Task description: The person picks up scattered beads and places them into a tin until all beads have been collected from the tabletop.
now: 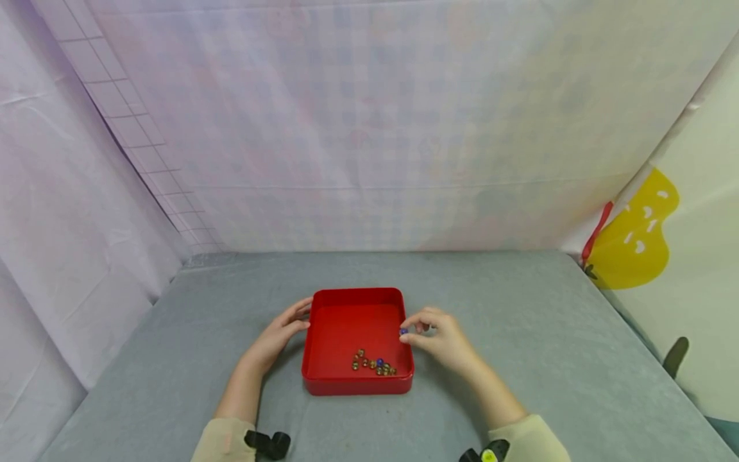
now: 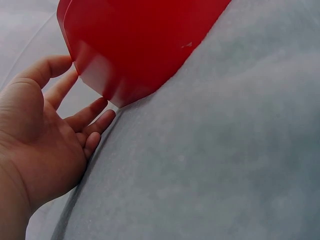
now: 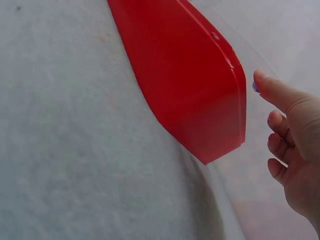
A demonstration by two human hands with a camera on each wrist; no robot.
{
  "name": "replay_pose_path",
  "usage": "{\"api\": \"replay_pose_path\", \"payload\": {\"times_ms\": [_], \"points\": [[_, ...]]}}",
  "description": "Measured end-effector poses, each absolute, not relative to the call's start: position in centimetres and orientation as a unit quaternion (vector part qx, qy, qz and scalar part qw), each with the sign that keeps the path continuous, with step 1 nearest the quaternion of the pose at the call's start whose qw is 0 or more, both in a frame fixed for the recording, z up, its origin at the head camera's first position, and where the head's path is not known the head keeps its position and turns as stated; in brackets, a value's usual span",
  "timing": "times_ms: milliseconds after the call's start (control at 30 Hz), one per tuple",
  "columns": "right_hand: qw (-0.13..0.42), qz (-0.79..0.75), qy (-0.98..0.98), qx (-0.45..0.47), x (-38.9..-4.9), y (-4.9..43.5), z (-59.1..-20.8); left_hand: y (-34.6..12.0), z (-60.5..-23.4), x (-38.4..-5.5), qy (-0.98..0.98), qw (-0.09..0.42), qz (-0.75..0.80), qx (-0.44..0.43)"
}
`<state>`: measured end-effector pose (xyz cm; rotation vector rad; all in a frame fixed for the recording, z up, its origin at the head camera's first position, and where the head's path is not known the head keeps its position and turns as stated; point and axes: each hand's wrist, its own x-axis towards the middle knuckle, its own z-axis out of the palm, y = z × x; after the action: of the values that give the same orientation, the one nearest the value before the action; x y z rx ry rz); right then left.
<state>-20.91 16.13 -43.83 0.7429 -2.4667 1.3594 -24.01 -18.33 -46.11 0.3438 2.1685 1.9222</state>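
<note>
A square red tray [image 1: 358,386] with raised walls lies on the grey cloth. My left hand [image 1: 276,337] is at its left side, fingers extended and fingertips against the outer wall, as the left wrist view also shows. Over the tray's right rim, my right hand [image 1: 441,340] pinches a small blue bead [image 1: 403,332] between thumb and forefinger. Most of that bead is hidden by the thumb in the right wrist view, with only a blue edge [image 3: 255,87] showing. Several gold beads [image 1: 365,362] and one blue bead [image 1: 380,362] lie near the tray's front right corner.
Grey cloth [image 1: 491,289] covers the table around the tray. A pale checked curtain [image 1: 369,128] hangs behind it, with white fabric [image 1: 69,212] along the left. On the right, a light sheet carries a yellow printed shape [image 1: 641,237].
</note>
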Motion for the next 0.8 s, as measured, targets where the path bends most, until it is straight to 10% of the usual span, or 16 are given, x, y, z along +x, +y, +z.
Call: {"api": "replay_pose_path", "payload": {"times_ms": [800], "points": [[0.104,0.466,-0.837,0.269,-20.9,14.9,-45.1,-18.3,-46.1,-24.0,0.738,0.111,0.656,0.115]]}}
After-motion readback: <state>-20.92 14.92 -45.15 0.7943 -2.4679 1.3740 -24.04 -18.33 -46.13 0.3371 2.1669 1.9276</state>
